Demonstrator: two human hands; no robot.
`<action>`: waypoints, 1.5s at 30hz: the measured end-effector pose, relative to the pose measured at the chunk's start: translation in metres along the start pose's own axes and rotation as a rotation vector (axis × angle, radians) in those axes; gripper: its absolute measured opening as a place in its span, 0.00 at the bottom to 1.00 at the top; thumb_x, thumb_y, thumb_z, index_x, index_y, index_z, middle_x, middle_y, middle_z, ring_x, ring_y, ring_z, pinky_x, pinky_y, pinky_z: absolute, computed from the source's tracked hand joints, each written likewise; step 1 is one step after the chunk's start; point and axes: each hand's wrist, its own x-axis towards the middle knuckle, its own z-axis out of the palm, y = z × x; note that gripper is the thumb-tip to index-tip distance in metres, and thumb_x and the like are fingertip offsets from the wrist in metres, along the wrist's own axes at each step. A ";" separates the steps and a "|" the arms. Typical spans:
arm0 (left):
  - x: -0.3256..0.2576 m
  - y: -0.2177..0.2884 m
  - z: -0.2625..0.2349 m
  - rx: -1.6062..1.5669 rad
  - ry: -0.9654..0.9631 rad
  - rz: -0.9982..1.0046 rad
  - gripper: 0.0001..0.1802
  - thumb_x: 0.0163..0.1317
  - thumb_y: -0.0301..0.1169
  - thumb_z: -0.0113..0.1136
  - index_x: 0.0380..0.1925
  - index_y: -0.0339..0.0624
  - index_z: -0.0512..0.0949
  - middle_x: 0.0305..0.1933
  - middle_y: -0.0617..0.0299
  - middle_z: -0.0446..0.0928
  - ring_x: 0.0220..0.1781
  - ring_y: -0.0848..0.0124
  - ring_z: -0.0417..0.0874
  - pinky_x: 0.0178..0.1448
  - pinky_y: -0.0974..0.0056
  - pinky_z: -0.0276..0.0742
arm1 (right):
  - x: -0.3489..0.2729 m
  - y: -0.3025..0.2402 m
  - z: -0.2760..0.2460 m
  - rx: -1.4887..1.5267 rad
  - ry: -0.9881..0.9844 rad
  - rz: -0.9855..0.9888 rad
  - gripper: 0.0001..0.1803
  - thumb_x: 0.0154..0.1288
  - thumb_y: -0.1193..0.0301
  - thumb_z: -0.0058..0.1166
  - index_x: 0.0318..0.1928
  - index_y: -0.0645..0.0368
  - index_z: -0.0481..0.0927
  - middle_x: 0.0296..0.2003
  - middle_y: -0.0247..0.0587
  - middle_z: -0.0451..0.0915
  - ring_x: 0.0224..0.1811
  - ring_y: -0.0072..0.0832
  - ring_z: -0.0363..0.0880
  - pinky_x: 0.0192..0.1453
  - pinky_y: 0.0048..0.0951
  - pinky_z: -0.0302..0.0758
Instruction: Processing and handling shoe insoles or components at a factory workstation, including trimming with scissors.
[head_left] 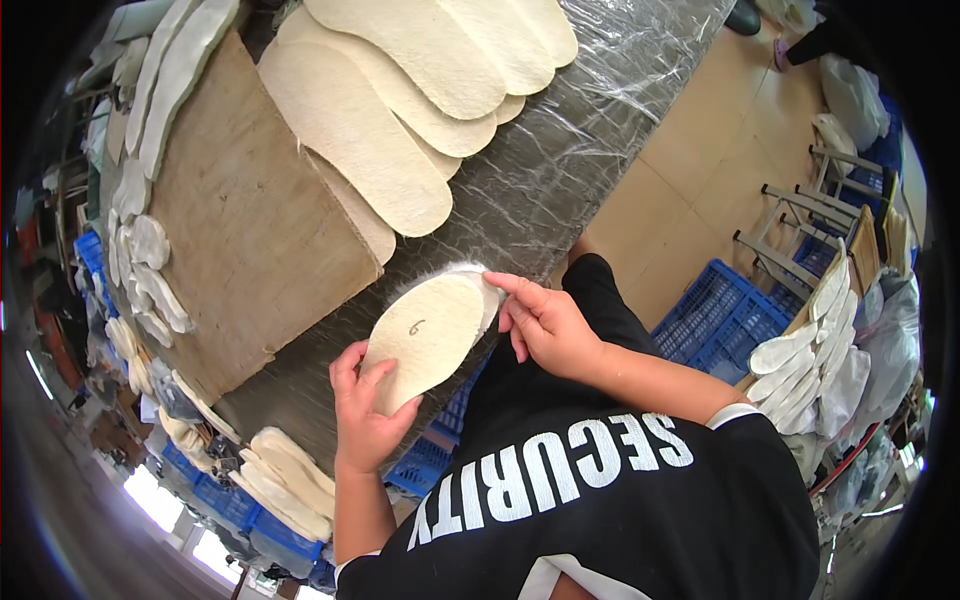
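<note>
My left hand (372,405) grips the near end of a cream fleece insole (425,335), its thumb lying over the top face. A handwritten mark shows near the insole's middle. Beneath its far right edge, a second layer with fluffy white fibre peeks out. At that edge my right hand (545,325) has its index finger stretched onto the layer, while its other fingers curl under; whether they pinch it cannot be seen. Both hands are just off the near edge of the table. On the table ahead, several larger cream insoles (350,130) lie fanned out, overlapping.
A brown board (250,220) lies on the plastic-covered table (520,215). Small white pieces (150,245) line its left side. More insoles (285,480) are stacked at lower left. Blue crates (720,315), metal-legged stools (800,220) and another insole pile (810,350) stand at right.
</note>
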 end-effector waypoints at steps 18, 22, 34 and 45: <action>0.009 -0.008 0.002 -0.038 -0.045 0.038 0.31 0.31 0.26 0.74 0.44 0.43 0.79 0.60 0.51 0.69 0.58 0.52 0.69 0.61 0.52 0.69 | 0.005 -0.003 0.000 0.045 0.014 0.012 0.26 0.70 0.83 0.35 0.67 0.57 0.67 0.29 0.37 0.75 0.17 0.18 0.72 0.24 0.20 0.72; 0.010 -0.008 0.000 -0.004 -0.083 0.061 0.33 0.33 0.24 0.73 0.47 0.44 0.77 0.60 0.49 0.67 0.60 0.54 0.68 0.62 0.53 0.68 | 0.006 -0.003 0.000 0.060 0.009 0.032 0.26 0.70 0.83 0.35 0.67 0.56 0.66 0.29 0.37 0.75 0.17 0.18 0.72 0.24 0.20 0.72; 0.012 -0.009 0.001 0.004 -0.091 0.066 0.33 0.33 0.25 0.73 0.47 0.44 0.77 0.60 0.50 0.68 0.59 0.54 0.68 0.61 0.53 0.68 | 0.005 -0.007 -0.001 0.061 0.010 0.032 0.30 0.61 0.86 0.36 0.65 0.62 0.67 0.28 0.38 0.76 0.18 0.20 0.74 0.26 0.23 0.76; 0.014 -0.005 0.002 0.050 -0.086 0.062 0.33 0.33 0.25 0.73 0.47 0.44 0.77 0.60 0.49 0.69 0.58 0.53 0.69 0.60 0.53 0.68 | 0.007 -0.007 -0.001 0.051 -0.002 0.036 0.29 0.62 0.85 0.37 0.65 0.62 0.67 0.28 0.39 0.76 0.18 0.21 0.75 0.25 0.24 0.76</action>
